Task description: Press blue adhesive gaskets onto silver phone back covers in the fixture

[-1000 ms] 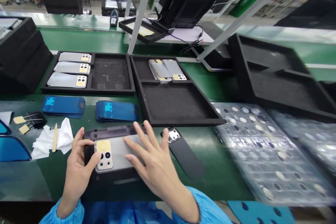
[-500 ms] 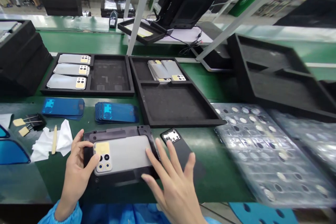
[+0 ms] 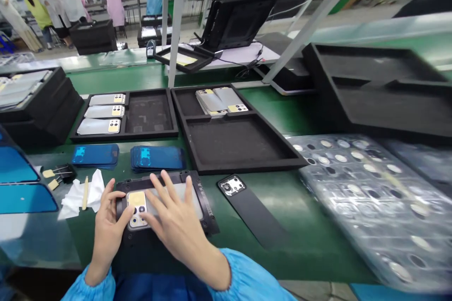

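A silver phone back cover [image 3: 178, 192] with a yellow-filmed camera block lies in a black fixture [image 3: 207, 214] on the green bench. My left hand [image 3: 108, 225] grips the cover's left end, thumb by the camera block and index finger at the corner. Spread flat over the cover, my right hand [image 3: 180, 218] has its fingers apart and hides much of it. To the right lies a dark phone-shaped plate [image 3: 256, 214] with a camera cutout. Two stacks of blue film sheets, a left stack [image 3: 100, 154] and a right stack [image 3: 162, 157], sit behind the fixture.
Behind are a left black tray [image 3: 151, 112] and a right black tray [image 3: 229, 143], both holding phone covers. Clear plastic sheets [image 3: 356, 188] with round pieces spread at right. White tissue [image 3: 95, 188] and a thin stick [image 3: 85, 193] lie left. A metal post [image 3: 175, 28] rises behind.
My right hand has moved left across the cover, from its right end toward the camera block. My left hand keeps its place at the left end. The head view has shifted upward.
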Available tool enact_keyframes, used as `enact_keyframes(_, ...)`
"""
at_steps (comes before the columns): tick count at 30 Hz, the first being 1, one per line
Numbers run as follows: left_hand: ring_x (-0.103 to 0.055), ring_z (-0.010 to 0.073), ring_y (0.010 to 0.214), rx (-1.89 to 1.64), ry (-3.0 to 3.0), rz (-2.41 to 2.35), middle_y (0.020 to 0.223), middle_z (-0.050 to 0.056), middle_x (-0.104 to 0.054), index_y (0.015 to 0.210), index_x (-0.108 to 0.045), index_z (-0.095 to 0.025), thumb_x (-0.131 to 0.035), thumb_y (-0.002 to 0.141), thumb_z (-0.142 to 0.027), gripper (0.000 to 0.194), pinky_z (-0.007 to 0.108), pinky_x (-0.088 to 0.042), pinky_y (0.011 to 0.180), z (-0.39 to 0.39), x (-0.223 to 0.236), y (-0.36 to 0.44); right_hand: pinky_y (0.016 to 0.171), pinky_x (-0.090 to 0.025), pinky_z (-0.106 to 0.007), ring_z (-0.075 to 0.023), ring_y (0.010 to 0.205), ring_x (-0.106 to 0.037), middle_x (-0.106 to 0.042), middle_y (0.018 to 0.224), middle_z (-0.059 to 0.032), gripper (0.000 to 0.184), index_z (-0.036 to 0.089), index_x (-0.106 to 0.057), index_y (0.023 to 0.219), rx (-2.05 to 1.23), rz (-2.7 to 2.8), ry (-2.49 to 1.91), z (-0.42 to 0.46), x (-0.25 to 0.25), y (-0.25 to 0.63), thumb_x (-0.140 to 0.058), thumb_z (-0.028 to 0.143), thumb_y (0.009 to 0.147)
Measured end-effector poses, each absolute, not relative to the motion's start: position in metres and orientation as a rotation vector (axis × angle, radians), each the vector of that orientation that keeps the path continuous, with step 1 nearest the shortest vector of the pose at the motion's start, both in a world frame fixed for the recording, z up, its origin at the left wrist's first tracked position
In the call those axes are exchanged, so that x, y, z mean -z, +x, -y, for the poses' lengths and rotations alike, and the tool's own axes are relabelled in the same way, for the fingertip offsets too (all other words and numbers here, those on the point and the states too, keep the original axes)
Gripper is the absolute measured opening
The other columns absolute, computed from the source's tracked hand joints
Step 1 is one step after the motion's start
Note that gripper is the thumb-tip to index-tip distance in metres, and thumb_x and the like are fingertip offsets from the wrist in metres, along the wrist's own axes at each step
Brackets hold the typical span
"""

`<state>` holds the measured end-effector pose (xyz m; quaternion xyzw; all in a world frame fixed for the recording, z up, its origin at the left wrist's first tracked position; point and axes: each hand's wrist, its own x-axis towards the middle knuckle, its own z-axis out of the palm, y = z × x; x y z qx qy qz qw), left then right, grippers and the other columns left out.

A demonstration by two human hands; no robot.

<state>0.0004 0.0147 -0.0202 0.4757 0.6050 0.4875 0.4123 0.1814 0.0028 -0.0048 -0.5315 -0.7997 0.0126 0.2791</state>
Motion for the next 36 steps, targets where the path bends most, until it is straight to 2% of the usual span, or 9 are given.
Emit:
enact_keyframes(3, -0.036, 0.0345, 0.151, -1.2, 1.219, -1.573, 0.16, 0.016, -0.041, 0.097, -0.065, -0.022, -0.08, 0.074, -0.057, 0.045, 0.048, -0.035, 0.122, -0.009, 0.02, 0.001, 0.117, -0.028, -0.074, -0.0391, 0.143, -0.048, -0.058, 0.149, -0.0141, 0.036, 0.019, -0.075, 0.113, -0.064, 2.106, -1.473, -0.009, 0.002, 0.196, -0.05, 0.044, 0.105)
enact_keyframes(11, -0.039, 0.0323, 0.148, -1.222, 1.435, -1.769, 0.151, 0.009, -0.051, 0.094, -0.069, -0.026, -0.068, 0.087, -0.054, 0.028, 0.049, -0.036, 0.12, 0.024, -0.005, 0.017, 0.114, -0.032, -0.077, -0.0412, 0.145, -0.045, -0.056, 0.15, -0.017, 0.03, 0.018, -0.072, 0.12, -0.052, 2.137, -1.498, -0.011, 0.017, 0.229, -0.052, 0.032, 0.104)
enact_keyframes(18, -0.048, 0.0286, 0.143, -1.237, 1.602, -1.704, 0.151, 0.005, -0.054, 0.092, -0.07, -0.028, -0.067, 0.09, -0.047, 0.02, 0.041, -0.047, 0.113, 0.031, -0.02, 0.029, 0.114, -0.043, -0.065, -0.0343, 0.146, -0.046, -0.056, 0.151, -0.0164, 0.028, 0.02, -0.07, 0.098, -0.458, 2.06, -1.301, -0.036, 0.019, 0.237, -0.047, 0.034, 0.105)
enact_keyframes(24, -0.041, 0.0297, 0.147, -1.22, 1.421, -1.753, 0.151, 0.002, -0.051, 0.09, -0.069, -0.03, -0.065, 0.089, -0.053, 0.023, 0.046, -0.038, 0.119, 0.031, -0.022, 0.035, 0.117, -0.034, -0.07, -0.035, 0.147, -0.044, -0.061, 0.146, -0.0146, 0.026, 0.02, -0.065, 0.09, -0.572, 1.963, -1.272, -0.042, 0.0, 0.238, -0.047, 0.032, 0.105)
enact_keyframes(27, -0.041, 0.0318, 0.146, -1.213, 1.418, -1.815, 0.151, 0.003, -0.05, 0.091, -0.069, -0.029, -0.064, 0.089, -0.056, 0.028, 0.047, -0.04, 0.116, 0.03, -0.021, 0.034, 0.113, -0.048, -0.055, -0.027, 0.126, -0.066, -0.076, 0.117, -0.0079, 0.02, 0.023, -0.065, 0.094, -0.644, 1.899, -1.221, -0.035, -0.012, 0.243, -0.049, 0.031, 0.104)
enact_keyframes(29, -0.046, 0.0321, 0.142, -1.217, 1.401, -1.847, 0.151, 0.005, -0.05, 0.096, -0.068, -0.029, -0.064, 0.089, -0.056, 0.029, 0.045, -0.046, 0.11, 0.03, -0.019, 0.033, 0.095, -0.061, -0.036, -0.0201, 0.097, -0.077, -0.078, 0.095, -0.002, 0.016, 0.024, -0.065, 0.096, -0.688, 1.849, -1.176, -0.028, -0.02, 0.246, -0.053, 0.032, 0.102)
enact_keyframes(31, -0.046, 0.0304, 0.142, -1.304, 1.367, -1.836, 0.152, 0.005, -0.048, 0.106, -0.065, -0.029, -0.065, 0.09, -0.053, 0.029, 0.042, -0.046, 0.111, 0.029, -0.018, 0.033, 0.076, -0.065, -0.025, -0.0163, 0.076, -0.078, -0.077, 0.081, 0.0012, 0.014, 0.023, -0.066, 0.097, -0.706, 1.775, -1.115, -0.022, -0.028, 0.249, -0.058, 0.034, 0.1)
enact_keyframes(35, -0.04, 0.0243, 0.148, -1.699, 1.23, -1.504, 0.157, 0.004, -0.042, 0.136, -0.047, -0.037, -0.07, 0.09, -0.045, 0.052, 0.036, -0.042, 0.117, 0.013, -0.035, 0.048, 0.076, -0.067, -0.026, -0.0179, 0.078, -0.079, -0.079, 0.083, -0.001, 0.004, 0.021, -0.068, 0.096, -0.506, 1.486, -0.97, -0.02, -0.049, 0.242, -0.07, 0.019, 0.093)
enact_keyframes(36, -0.043, 0.0238, 0.146, -1.752, 1.163, -1.364, 0.157, 0.004, -0.041, 0.142, -0.041, -0.042, -0.072, 0.089, -0.047, 0.062, 0.035, -0.046, 0.113, 0.006, -0.045, 0.056, 0.08, -0.068, -0.029, -0.0191, 0.083, -0.08, -0.08, 0.086, -0.002, 0.014, 0.021, -0.069, 0.099, -0.395, 1.42, -0.906, -0.022, -0.055, 0.237, -0.072, 0.011, 0.09)
